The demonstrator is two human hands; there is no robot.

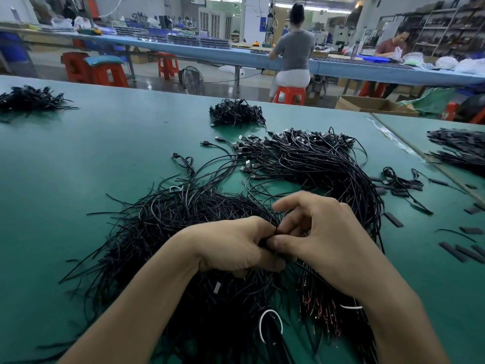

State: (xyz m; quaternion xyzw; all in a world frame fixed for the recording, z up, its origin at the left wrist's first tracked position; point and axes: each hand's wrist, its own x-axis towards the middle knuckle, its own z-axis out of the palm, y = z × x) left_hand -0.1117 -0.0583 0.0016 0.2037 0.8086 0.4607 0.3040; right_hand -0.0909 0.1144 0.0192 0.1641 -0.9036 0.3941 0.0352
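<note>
A large heap of thin black USB cables (288, 164) sprawls over the green table (78, 158), plugs at the far end, loose cut ends fanning out near me. My left hand (231, 245) is curled over the heap and pinches a black cable end at its fingertips. My right hand (317, 232) meets it, thumb and bent fingers pinching the same cable end, index finger raised. What lies between the fingertips is mostly hidden. A white tie (270, 324) loops around a bundle below my wrists.
Smaller cable piles lie at the far centre (236, 112), far left (29, 99) and right (459, 148). Short black sleeve pieces (456, 252) scatter on the right. Beyond the table, a seated person (294, 53) faces a long blue bench with red stools.
</note>
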